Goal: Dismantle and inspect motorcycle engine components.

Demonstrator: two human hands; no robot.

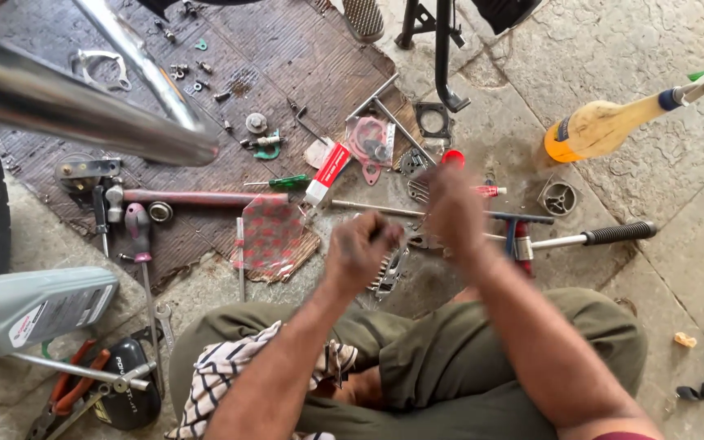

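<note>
My left hand is closed in a fist just above a small finned metal part lying on the stone floor; whether it grips something is hidden. My right hand is blurred with motion, fingers spread, above a cluster of small metal parts and a red-capped item. A long thin metal rod runs across the floor under both hands. I sit cross-legged in olive trousers with a checked cloth on my left knee.
A rubber mat holds bolts, gaskets, a green screwdriver and a red-handled tool. A chrome exhaust pipe crosses top left. A grey oil bottle, pliers, a yellow squeeze bottle and a T-handle wrench lie around.
</note>
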